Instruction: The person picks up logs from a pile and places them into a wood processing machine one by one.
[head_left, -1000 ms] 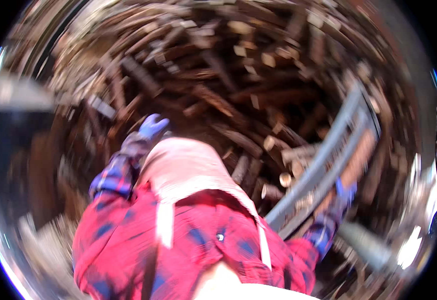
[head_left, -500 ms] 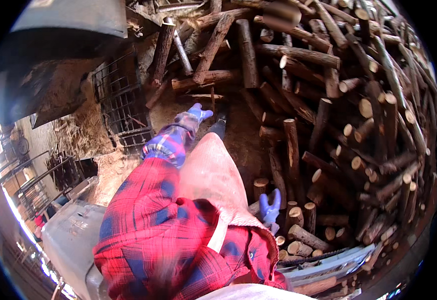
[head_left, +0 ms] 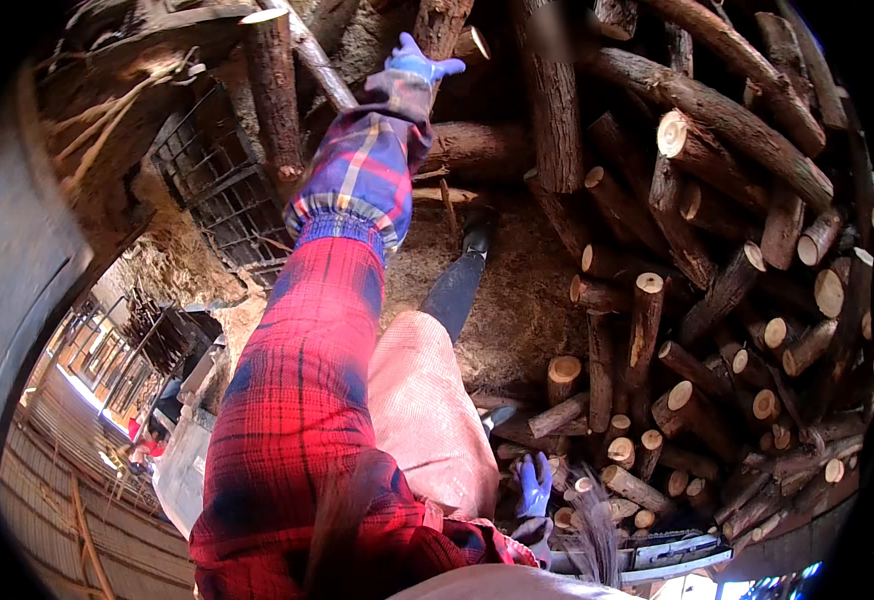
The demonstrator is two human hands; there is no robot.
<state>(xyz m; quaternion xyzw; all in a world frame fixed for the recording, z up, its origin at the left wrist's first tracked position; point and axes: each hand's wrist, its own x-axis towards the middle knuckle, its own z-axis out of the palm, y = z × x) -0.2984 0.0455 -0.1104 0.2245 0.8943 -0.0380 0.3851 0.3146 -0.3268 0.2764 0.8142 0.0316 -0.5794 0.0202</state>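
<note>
My left hand [head_left: 422,62], in a blue-purple glove, reaches far forward with its thumb and fingers apart. It overlaps the lower end of a rough-barked log [head_left: 444,27] at the top; whether it touches the bark I cannot tell. A checked cuff cover [head_left: 357,180] sits over the red plaid sleeve on that arm. Low in the picture, beside my body, my right hand [head_left: 534,487] wears the same kind of glove. Its fingers are spread and hold nothing, near the cut ends of several short logs [head_left: 637,488].
Piled logs [head_left: 727,290] fill the right side, many with pale cut ends. A dark metal grate [head_left: 222,180] stands left of my arm. My booted leg [head_left: 454,290] is on the dirt floor [head_left: 517,310]. A grey metal panel [head_left: 17,250] rises at the left edge.
My left hand has moved forward, up to the log at the top, and the arm is stretched out. The view has shifted as I lean forward. My right hand now appears lower.
</note>
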